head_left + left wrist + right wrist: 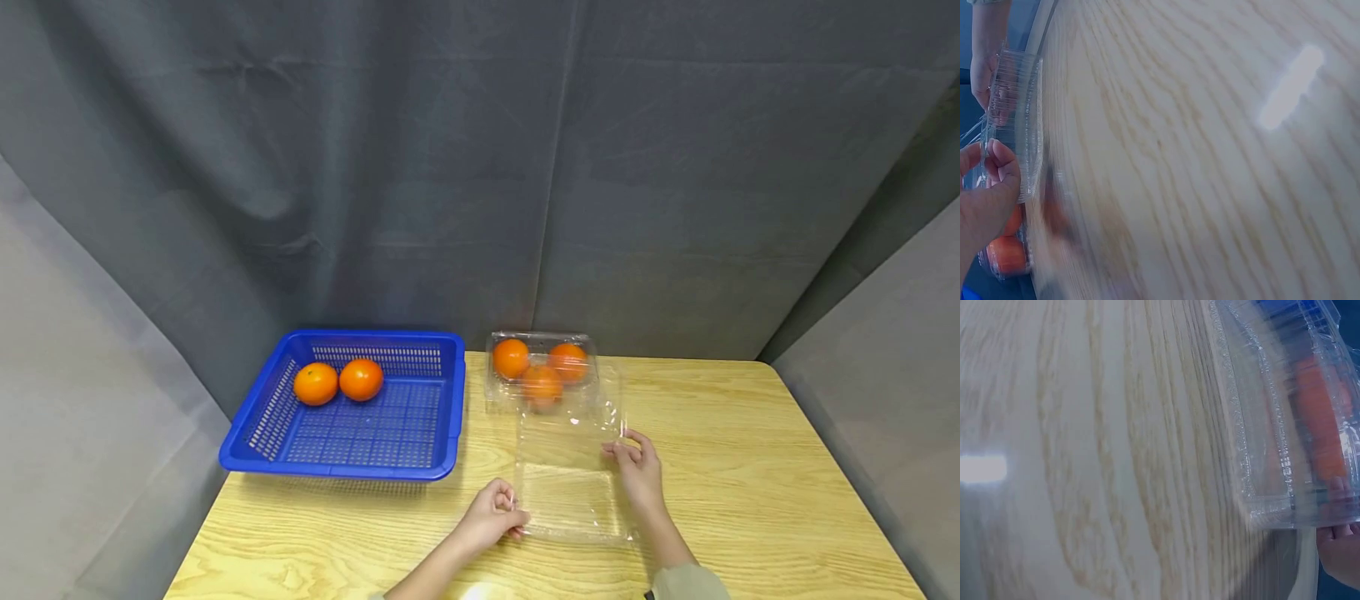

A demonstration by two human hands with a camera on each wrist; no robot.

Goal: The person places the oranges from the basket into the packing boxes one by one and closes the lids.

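Observation:
A clear plastic box (570, 492) stands open at the front of the table. My left hand (489, 518) pinches its left edge near the front corner, and my right hand (639, 473) grips its right side around the middle. Behind it, partly overlapped by it in the head view, another clear plastic box (540, 340) has three oranges (511, 359) in it. In the left wrist view, thumb and fingers (1005, 159) close on the clear wall. The right wrist view shows the right hand (1342, 557) at the box's end, with orange fruit blurred through the plastic.
To the left stands a blue perforated basket (456, 417) with two oranges (362, 380) in its back left part. The wooden table (750, 483) reaches to a dark grey curtain (675, 208) at the back. Pale panels (82, 400) flank the sides.

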